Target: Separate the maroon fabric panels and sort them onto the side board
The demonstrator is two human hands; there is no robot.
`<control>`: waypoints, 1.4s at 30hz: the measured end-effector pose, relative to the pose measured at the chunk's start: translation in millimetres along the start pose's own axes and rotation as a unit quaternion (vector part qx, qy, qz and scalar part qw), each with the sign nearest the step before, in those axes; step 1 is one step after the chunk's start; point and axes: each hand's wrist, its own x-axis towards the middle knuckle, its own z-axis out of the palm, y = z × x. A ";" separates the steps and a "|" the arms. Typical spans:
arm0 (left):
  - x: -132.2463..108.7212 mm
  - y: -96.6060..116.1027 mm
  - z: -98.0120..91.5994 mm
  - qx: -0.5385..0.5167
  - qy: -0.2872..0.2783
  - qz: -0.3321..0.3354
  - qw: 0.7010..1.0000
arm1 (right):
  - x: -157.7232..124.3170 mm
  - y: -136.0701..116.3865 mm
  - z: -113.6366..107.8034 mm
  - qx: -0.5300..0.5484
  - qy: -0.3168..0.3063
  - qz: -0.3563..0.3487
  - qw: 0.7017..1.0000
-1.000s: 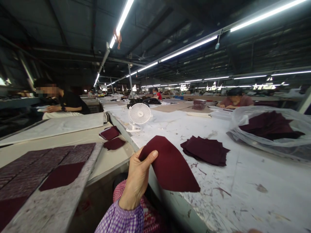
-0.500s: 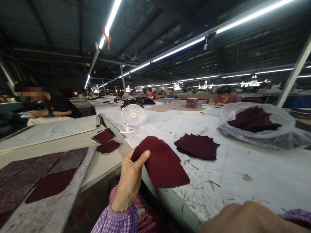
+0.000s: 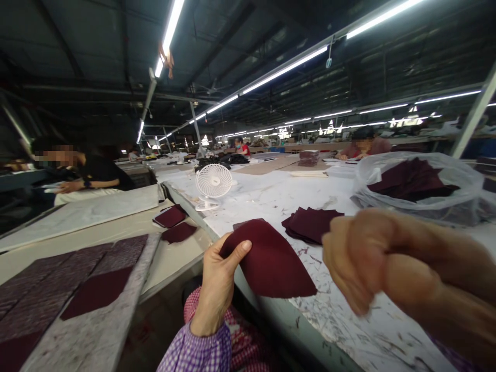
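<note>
My left hand (image 3: 220,274) grips a piece of dark maroon fabric (image 3: 273,261) by its near corner, thumb on top. A greyish edge of another layer peeks out behind it. To the right, my right hand (image 3: 372,258) is raised above the white table with its fingers curled in, slightly blurred. What those fingers hold, if anything, is hidden. Just beyond the two hands lies a loose stack of maroon fabric pieces (image 3: 308,225), its right end covered by my right hand.
A clear plastic bag (image 3: 360,194) of maroon pieces sits at the right. A white fan (image 3: 214,182) stands near the edge of the white table (image 3: 256,194). On the left, a board (image 3: 112,310) carries maroon pieces. Co-workers sit at left and farther back.
My right hand has risen from the bottom right edge to beside the fabric stack. The fabric in my left hand has shifted slightly right in view and is tilted differently.
</note>
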 end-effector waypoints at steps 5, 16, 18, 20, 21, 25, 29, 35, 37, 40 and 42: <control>-3.4 0.1 0.8 0.091 -0.018 0.023 0.995 | 46.3 13.5 6.1 -0.075 -0.040 0.031 0.996; -9.0 -2.7 11.4 0.135 -0.040 0.009 0.990 | 48.8 40.5 23.4 -0.144 -0.057 0.097 0.983; -9.0 -4.5 9.4 0.141 -0.039 0.019 0.989 | 49.5 41.8 23.4 -0.120 -0.067 0.111 0.984; -8.1 -6.7 6.3 0.142 -0.042 0.018 0.989 | 50.0 43.8 23.2 -0.081 -0.084 0.124 0.985; -7.5 -7.9 4.7 0.141 -0.041 0.010 0.989 | 50.1 45.0 23.0 -0.062 -0.089 0.130 0.986; -5.8 -10.0 1.3 0.157 -0.025 -0.024 0.987 | 49.6 48.9 23.5 -0.073 -0.083 0.119 0.987; -6.5 -7.5 4.8 0.177 -0.016 -0.016 0.984 | 47.6 51.3 28.6 -0.130 -0.079 0.073 0.986; -6.2 -6.1 7.5 0.202 -0.039 0.006 0.979 | 46.3 50.2 36.3 -0.088 -0.081 0.093 0.988; -4.9 -7.8 6.3 0.199 -0.037 0.007 0.979 | 46.4 49.4 35.6 -0.056 -0.100 0.104 0.988; -2.8 -11.0 5.0 0.194 -0.032 0.010 0.980 | 46.9 49.2 33.1 -0.020 -0.120 0.105 0.987; -2.0 -12.9 5.3 0.202 -0.039 0.018 0.978 | 47.0 50.1 32.2 -0.040 -0.115 0.084 0.989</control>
